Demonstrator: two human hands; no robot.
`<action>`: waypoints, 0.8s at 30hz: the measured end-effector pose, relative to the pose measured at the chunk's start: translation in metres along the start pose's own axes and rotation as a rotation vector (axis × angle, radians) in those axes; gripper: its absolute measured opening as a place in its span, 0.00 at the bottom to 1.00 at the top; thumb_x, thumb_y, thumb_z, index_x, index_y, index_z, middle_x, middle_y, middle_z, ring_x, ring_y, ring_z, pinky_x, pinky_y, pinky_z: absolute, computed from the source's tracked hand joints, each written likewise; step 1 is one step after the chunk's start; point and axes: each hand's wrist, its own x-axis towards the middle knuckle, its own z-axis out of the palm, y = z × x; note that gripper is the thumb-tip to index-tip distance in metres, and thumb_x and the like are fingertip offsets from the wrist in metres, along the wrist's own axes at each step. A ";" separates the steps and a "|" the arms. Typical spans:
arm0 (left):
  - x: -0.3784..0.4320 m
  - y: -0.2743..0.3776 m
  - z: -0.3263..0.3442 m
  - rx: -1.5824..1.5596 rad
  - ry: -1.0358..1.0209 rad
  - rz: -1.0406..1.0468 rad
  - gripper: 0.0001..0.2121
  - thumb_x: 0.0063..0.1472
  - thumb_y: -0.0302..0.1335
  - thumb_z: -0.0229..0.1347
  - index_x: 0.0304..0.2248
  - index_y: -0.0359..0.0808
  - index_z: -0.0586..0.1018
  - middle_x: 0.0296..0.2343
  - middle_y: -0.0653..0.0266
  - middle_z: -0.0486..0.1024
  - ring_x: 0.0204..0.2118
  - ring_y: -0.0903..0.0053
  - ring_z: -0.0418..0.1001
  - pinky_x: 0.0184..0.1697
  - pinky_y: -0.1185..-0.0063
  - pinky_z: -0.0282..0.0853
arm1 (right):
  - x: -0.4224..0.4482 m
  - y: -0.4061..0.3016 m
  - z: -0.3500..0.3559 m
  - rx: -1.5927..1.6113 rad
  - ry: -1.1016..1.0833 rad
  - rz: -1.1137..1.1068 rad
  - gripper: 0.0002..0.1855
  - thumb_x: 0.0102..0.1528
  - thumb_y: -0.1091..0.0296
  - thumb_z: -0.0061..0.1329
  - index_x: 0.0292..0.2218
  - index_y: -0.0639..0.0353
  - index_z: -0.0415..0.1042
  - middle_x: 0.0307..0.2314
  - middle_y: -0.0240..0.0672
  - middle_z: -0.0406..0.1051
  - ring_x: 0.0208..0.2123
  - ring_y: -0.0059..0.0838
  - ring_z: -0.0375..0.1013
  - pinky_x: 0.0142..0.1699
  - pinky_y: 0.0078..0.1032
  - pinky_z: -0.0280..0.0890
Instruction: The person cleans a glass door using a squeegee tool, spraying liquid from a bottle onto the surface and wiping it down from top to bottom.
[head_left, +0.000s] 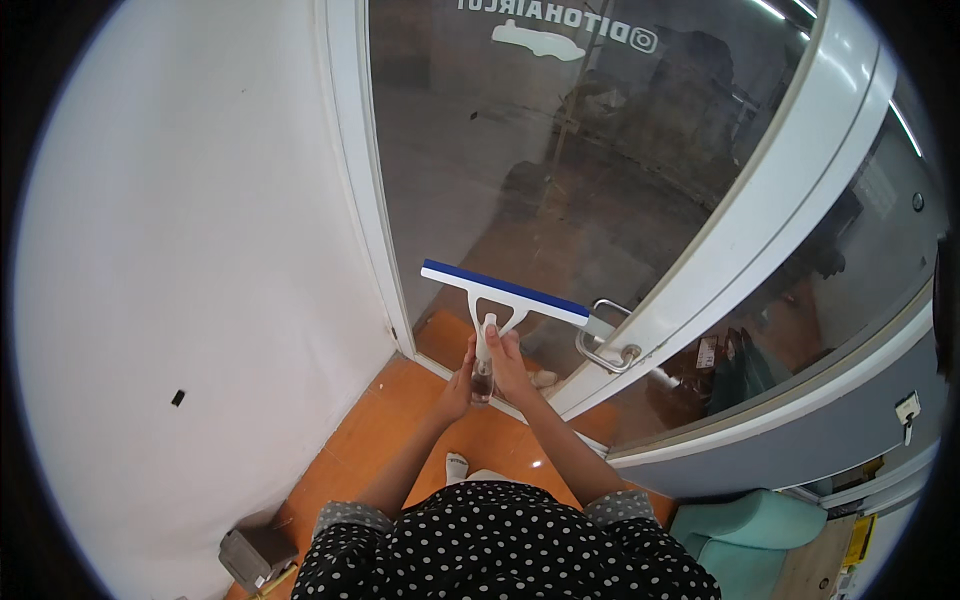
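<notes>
A white spray squeegee (480, 304) with a blue blade (506, 286) is held out in front of me, its head tilted down to the right. Its handle carries a clear bottle (482, 381) at the lower end. My left hand (456, 391) wraps the handle and bottle from the left. From the other side my right hand (508, 369) grips it, thumb lying along the upper handle. Beyond the squeegee stands a glass door pane (465, 202) bearing mirrored white lettering. Whether the blade touches the glass cannot be told.
A metal door handle (619, 366) sticks out from the white door frame (739, 217), close to the blade's right end. White wall (202, 247) rises on the left. A dark grey bin (256, 556) stands on the orange tiled floor (360, 442). At lower right is a teal armchair (750, 525).
</notes>
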 end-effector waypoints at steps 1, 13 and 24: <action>0.005 -0.005 -0.008 -0.052 -0.027 -0.056 0.27 0.69 0.43 0.22 0.62 0.43 0.35 0.50 0.54 0.63 0.49 0.71 0.65 0.52 0.77 0.59 | 0.009 -0.006 -0.002 -0.027 -0.030 0.020 0.27 0.61 0.44 0.36 0.39 0.65 0.69 0.27 0.33 0.70 0.29 0.20 0.69 0.37 0.18 0.64; 0.089 -0.007 -0.069 0.122 -0.060 0.193 0.29 0.69 0.46 0.25 0.61 0.33 0.46 0.47 0.57 0.67 0.48 0.73 0.66 0.52 0.77 0.58 | 0.080 -0.053 0.039 0.280 0.147 0.023 0.28 0.59 0.42 0.40 0.28 0.64 0.69 0.19 0.30 0.67 0.19 0.20 0.67 0.26 0.19 0.63; 0.154 0.019 -0.151 -0.053 -0.134 0.170 0.18 0.69 0.34 0.36 0.38 0.30 0.73 0.34 0.62 0.74 0.38 0.78 0.70 0.46 0.79 0.62 | 0.105 -0.094 0.077 0.223 0.561 -0.076 0.32 0.54 0.36 0.43 0.17 0.58 0.65 0.12 0.31 0.62 0.13 0.20 0.62 0.18 0.20 0.58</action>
